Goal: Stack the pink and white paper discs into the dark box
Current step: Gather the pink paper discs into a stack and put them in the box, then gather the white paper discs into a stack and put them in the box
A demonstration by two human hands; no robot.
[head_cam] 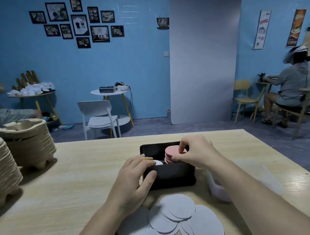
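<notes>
Pinching pink discs (172,152) in dark box (171,176), R hand (196,153) fingers (181,149).

1. Bare desk (81,189) strip left of dark box (172,177), open through to far edge.
2. Left edge: two pulp-tray stacks (29,143) block it.
3. Near edge: loose white discs (178,218) cover the surface.
4. Right of box: translucent tub (218,192) just beside; bare desk beyond.
5. Inside box, right half: pink disc stack (172,154) tops the rim.
</notes>
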